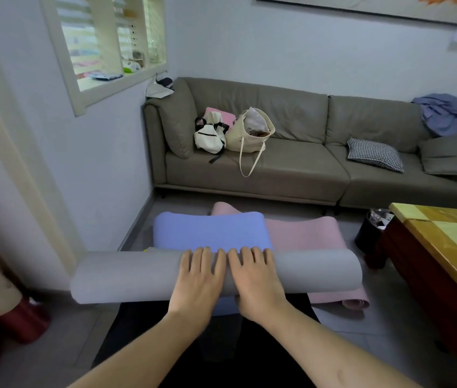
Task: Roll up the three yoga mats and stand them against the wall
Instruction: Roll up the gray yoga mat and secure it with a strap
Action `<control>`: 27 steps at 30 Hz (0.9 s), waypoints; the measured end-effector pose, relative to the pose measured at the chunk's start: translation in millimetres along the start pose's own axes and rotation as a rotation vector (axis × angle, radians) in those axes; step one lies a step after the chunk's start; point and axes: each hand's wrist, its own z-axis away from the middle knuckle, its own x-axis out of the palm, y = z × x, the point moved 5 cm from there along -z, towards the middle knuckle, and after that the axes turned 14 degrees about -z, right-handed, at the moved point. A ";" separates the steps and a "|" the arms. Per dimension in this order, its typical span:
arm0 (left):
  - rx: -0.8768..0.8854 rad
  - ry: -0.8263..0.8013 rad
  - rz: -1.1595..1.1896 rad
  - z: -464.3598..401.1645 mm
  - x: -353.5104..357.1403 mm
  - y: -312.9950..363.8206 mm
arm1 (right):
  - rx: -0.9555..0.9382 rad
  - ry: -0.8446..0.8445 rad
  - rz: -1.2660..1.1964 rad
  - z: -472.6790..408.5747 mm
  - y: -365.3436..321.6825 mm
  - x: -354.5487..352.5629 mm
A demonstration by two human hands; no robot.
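Both flat, open hands, left hand (197, 278) and right hand (255, 278), press the rolled grey foam yoga mat (126, 277); uneven pressure could skew its roll.

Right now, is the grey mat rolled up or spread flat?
Rolled up: grey mat forms a thick tube under both hands.

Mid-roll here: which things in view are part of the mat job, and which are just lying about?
Job: grey mat, blue mat, pink mat, left hand, right hand, wall.
Lying about: sofa, bags, cushion, bin, table.
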 end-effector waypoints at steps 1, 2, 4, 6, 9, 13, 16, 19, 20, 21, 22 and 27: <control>-0.012 0.038 -0.014 2.2 4.7 1.0 | -0.001 -0.001 -0.007 -1.7 -1.2 -1.3; -0.013 0.059 -0.014 1.8 8.3 0.8 | -0.002 -0.001 -0.014 -3.7 -2.4 -2.9; -0.004 0.060 -0.004 -3.9 7.8 -0.4 | -0.007 -0.007 -0.040 -6.6 -2.0 -4.3; -0.001 0.023 -0.004 -11.7 1.6 -3.4 | -0.015 0.006 -0.063 -9.0 0.6 -6.0; 0.025 -0.057 0.008 -20.3 -1.7 -8.9 | -0.028 0.033 -0.081 -7.9 3.2 -7.4; 0.068 -0.088 0.023 -26.5 -9.9 -18.4 | -0.049 0.093 -0.048 -0.4 3.9 -6.7; 0.099 -0.112 0.037 -30.0 -15.1 -25.6 | -0.054 0.101 -0.053 0.9 1.2 -13.4; 0.138 -0.145 0.052 -33.6 -22.5 -31.6 | -0.063 0.101 -0.063 4.2 -2.0 -20.1; 0.152 -0.154 0.053 -34.2 -25.0 -32.3 | -0.063 0.106 -0.063 6.5 -1.8 -21.5; 0.165 -0.164 0.053 -34.1 -27.3 -32.5 | -0.058 0.110 -0.062 8.7 -1.2 -22.2; 0.179 -0.170 0.055 -34.2 -29.2 -32.2 | -0.048 0.106 -0.060 11.1 -0.8 -22.7; 0.248 -0.241 0.151 -35.4 -32.5 -30.9 | -0.019 0.048 -0.015 15.5 3.6 -14.9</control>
